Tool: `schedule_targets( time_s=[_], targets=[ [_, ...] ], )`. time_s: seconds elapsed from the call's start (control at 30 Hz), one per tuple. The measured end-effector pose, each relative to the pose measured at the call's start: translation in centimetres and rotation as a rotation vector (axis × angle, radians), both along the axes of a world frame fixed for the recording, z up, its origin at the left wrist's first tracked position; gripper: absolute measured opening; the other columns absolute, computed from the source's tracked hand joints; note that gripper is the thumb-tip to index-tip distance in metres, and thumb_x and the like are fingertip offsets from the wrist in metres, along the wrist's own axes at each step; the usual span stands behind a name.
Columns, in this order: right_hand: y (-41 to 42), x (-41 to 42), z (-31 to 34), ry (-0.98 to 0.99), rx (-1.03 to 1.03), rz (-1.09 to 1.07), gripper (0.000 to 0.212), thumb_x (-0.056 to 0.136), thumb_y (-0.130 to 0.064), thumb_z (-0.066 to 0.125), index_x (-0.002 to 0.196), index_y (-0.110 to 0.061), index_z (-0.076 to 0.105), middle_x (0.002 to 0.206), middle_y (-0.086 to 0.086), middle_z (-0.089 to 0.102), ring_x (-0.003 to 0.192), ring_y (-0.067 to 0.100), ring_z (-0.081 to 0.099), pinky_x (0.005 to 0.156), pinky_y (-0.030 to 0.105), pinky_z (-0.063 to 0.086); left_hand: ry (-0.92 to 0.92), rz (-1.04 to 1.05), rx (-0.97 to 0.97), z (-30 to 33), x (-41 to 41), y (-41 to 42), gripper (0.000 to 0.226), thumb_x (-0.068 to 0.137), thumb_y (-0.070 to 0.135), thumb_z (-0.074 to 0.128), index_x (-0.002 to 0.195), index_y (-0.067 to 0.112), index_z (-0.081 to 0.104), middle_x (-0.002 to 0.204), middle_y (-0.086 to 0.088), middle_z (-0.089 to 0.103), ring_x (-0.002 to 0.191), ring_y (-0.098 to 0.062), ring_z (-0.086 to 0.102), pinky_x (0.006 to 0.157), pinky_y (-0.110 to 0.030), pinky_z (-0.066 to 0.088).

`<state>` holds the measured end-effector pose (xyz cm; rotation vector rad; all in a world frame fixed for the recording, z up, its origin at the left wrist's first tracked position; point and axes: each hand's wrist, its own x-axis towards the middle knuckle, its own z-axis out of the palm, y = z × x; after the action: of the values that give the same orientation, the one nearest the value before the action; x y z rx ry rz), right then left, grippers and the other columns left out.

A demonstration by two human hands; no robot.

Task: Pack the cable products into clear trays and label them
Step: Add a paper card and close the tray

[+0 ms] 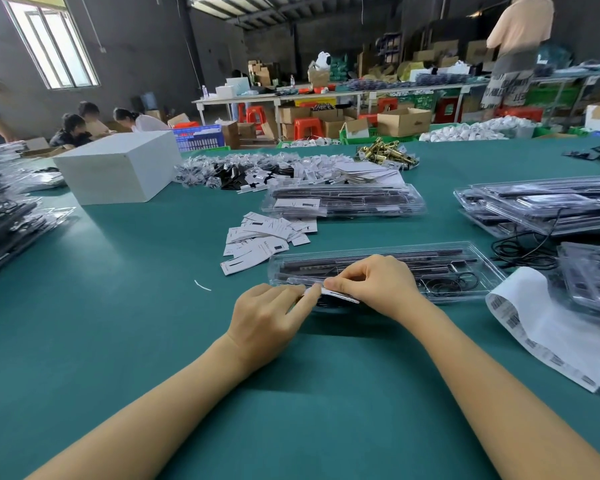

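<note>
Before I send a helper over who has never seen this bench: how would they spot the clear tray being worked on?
On the green table, look past the loose pile of white cards toward the near edge. The clear tray lies there singly, flat, not stacked like the others, and the left hand and right hand together pinch a white label at its front edge.

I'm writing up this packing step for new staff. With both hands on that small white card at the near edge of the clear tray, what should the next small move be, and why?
Probably seat the white card into the clear tray. Both the left hand and right hand pinch it right at the tray's near edge, and the tray already holds dark parts and a coiled cable, so the card looks like the piece left to add.
</note>
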<state>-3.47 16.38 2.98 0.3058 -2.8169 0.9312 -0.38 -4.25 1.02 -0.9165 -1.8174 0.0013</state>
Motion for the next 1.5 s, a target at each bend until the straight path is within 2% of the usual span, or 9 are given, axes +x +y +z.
schedule_targets(
  time_s=[0.13, 0.27, 0.5, 0.6, 0.73, 0.93, 1.27, 1.4, 1.5],
  targets=[
    [0.1, 0.1, 0.1, -0.016, 0.0, 0.0, 0.029, 0.073, -0.071, 0.06, 0.063, -0.046, 0.069, 0.051, -0.026, 0.059, 0.054, -0.006, 0.054, 0.049, 0.021, 0.033, -0.006, 0.028, -0.006, 0.0, -0.1, 0.2, 0.017, 0.073, -0.005, 0.068, 0.069, 0.012, 0.068, 0.073, 0.001, 0.069, 0.054, -0.017, 0.06, 0.042, -0.026, 0.039],
    [0.0, 0.1, 0.2, -0.021, 0.005, 0.0, 0.028, 0.072, -0.07, 0.062, 0.069, -0.045, 0.072, 0.064, -0.022, 0.067, 0.067, 0.0, 0.061, 0.058, 0.025, 0.047, -0.011, -0.006, -0.04, 0.1, -0.3, 0.6, 0.028, 0.081, -0.006, 0.051, 0.062, 0.01, 0.064, 0.089, -0.003, 0.074, 0.054, -0.019, 0.058, 0.046, -0.028, 0.044],
    [0.1, 0.3, 0.0, 0.008, 0.007, 0.02, 0.028, 0.072, -0.069, 0.063, 0.074, -0.043, 0.074, 0.069, -0.018, 0.07, 0.071, 0.001, 0.063, 0.066, 0.028, 0.052, -0.245, -0.036, -0.098, -0.8, -0.2, 0.4, 0.024, 0.073, -0.011, 0.061, 0.085, 0.006, 0.073, 0.084, -0.003, 0.071, 0.064, -0.024, 0.064, 0.058, -0.032, 0.056],
    [0.0, 0.7, -0.7, 0.124, 0.045, 0.02, 0.025, 0.074, -0.067, 0.062, 0.081, -0.045, 0.074, 0.074, -0.02, 0.071, 0.074, 0.0, 0.064, 0.067, 0.025, 0.049, -0.368, -0.006, -0.1, -0.9, 0.4, 0.2, 0.023, 0.086, 0.011, 0.06, 0.105, 0.012, 0.073, 0.093, 0.003, 0.073, 0.076, -0.019, 0.07, 0.051, -0.028, 0.054],
    [0.2, 1.6, -1.7, 0.255, 0.077, 0.064, 0.028, 0.077, -0.06, 0.066, 0.095, -0.04, 0.074, 0.09, -0.021, 0.072, 0.085, -0.001, 0.065, 0.072, 0.02, 0.046, -0.474, 0.096, -0.088, -0.9, 1.1, -0.1, 0.03, 0.08, 0.031, 0.074, 0.108, 0.021, 0.073, 0.106, 0.01, 0.072, 0.085, -0.01, 0.071, 0.047, -0.021, 0.051],
    [0.9, 1.7, -2.1, 0.219, 0.059, 0.162, 0.029, 0.084, -0.039, 0.069, 0.113, -0.031, 0.07, 0.12, -0.016, 0.065, 0.107, 0.006, 0.062, 0.089, 0.027, 0.048, -0.511, 0.212, -0.147, -0.5, 1.6, 0.2, 0.039, 0.077, 0.049, 0.072, 0.109, 0.027, 0.073, 0.108, 0.015, 0.071, 0.093, -0.003, 0.069, 0.053, -0.016, 0.05],
    [0.4, 2.4, -1.9, 0.454, 0.282, 0.221, 0.017, 0.091, -0.027, 0.064, 0.103, -0.015, 0.066, 0.106, -0.004, 0.065, 0.076, 0.028, 0.064, 0.058, 0.038, 0.05, -0.592, 0.234, -0.183, 0.0, 1.9, 0.2, 0.037, 0.078, 0.05, 0.072, 0.105, 0.025, 0.074, 0.108, 0.013, 0.071, 0.085, -0.005, 0.07, 0.05, -0.017, 0.048],
    [0.0, 2.7, -2.1, 0.51, 0.262, 0.197, 0.011, 0.086, -0.02, 0.07, 0.09, -0.01, 0.065, 0.094, -0.001, 0.066, 0.075, 0.026, 0.063, 0.055, 0.034, 0.049, -0.722, 0.278, -0.183, -0.1, 1.9, 0.3, 0.047, 0.094, 0.054, 0.044, 0.13, 0.026, 0.058, 0.135, 0.013, 0.056, 0.115, -0.007, 0.059, 0.074, -0.025, 0.051],
    [-0.4, 2.8, -2.2, 0.574, 0.215, 0.17, 0.015, 0.075, -0.013, 0.08, 0.076, -0.007, 0.067, 0.079, 0.003, 0.065, 0.072, 0.027, 0.059, 0.062, 0.034, 0.05, -0.82, 0.349, -0.2, -0.6, 1.7, 0.5, 0.062, 0.095, 0.063, 0.019, 0.146, 0.029, 0.032, 0.154, 0.015, 0.03, 0.139, -0.008, 0.033, 0.1, -0.027, 0.036]
  ],
)
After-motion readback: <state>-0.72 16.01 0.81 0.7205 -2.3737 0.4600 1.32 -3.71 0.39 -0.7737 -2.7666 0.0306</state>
